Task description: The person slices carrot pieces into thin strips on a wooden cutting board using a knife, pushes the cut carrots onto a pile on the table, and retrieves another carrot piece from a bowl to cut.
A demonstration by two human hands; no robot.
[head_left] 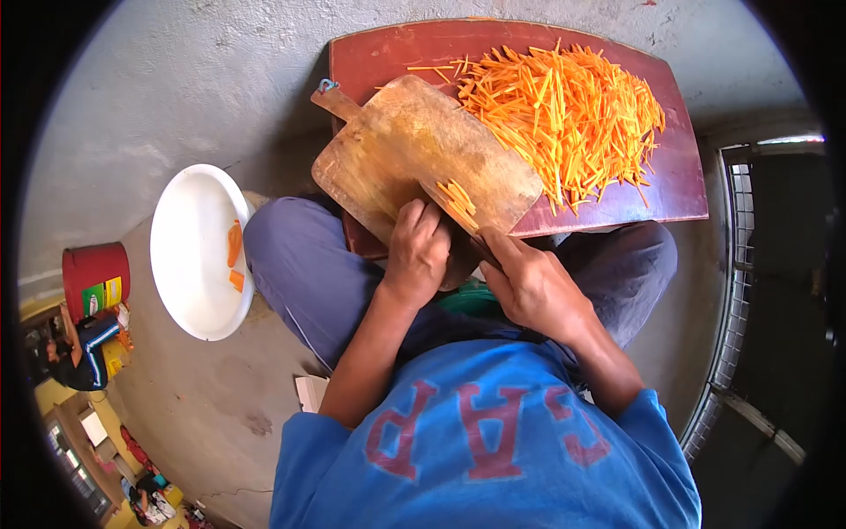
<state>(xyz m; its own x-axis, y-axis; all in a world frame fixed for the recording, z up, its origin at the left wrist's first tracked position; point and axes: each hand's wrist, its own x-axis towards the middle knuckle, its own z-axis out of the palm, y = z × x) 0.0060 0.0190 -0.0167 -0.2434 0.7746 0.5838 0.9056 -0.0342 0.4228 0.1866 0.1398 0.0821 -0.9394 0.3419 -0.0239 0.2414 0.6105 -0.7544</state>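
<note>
A wooden cutting board lies tilted across the near left part of a red table. My right hand is closed around the handle of a knife, whose blade rests over the board. Several orange carrot strips lie along the blade. Just left of the knife, my left hand is closed with its fingertips curled down at the board; what they hold, if anything, is hidden. A large heap of carrot strips covers the table right of the board.
On the floor at the left stands a white basin with a few carrot pieces inside. Beyond it are a red bucket and a seated person. A wall runs behind the table, and a metal mesh frame stands at the right.
</note>
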